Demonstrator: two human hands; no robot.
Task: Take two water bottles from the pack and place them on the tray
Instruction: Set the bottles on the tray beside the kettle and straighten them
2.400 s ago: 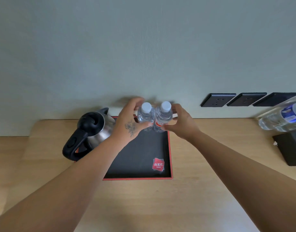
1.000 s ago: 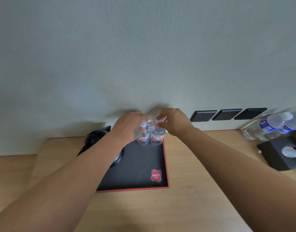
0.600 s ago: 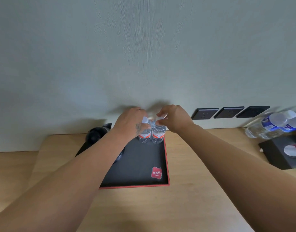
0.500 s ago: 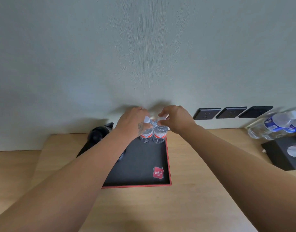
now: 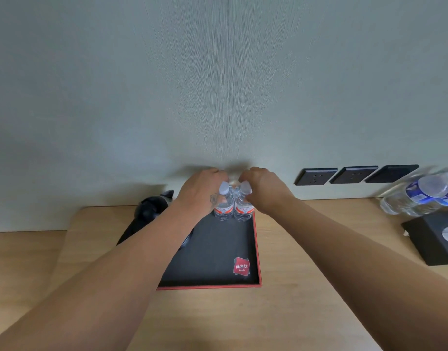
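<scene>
Two small clear water bottles with white caps and red labels stand upright side by side at the far right corner of a black tray (image 5: 217, 254) with a red rim. My left hand (image 5: 201, 190) wraps around the left bottle (image 5: 223, 209) from the left. My right hand (image 5: 262, 188) wraps around the right bottle (image 5: 243, 210) from the right. Both bottles touch each other. My fingers hide their far sides.
A black and steel kettle (image 5: 152, 211) stands on the tray's left side, mostly behind my left forearm. Several plastic bottles in a pack (image 5: 420, 196) lie at the far right above a black tissue box (image 5: 435, 239). Three dark wall sockets (image 5: 354, 173) sit on the wall.
The bottles have gone from held slightly above the tray to standing on its far corner. My hands have stayed around them, and the camera has tilted upward.
</scene>
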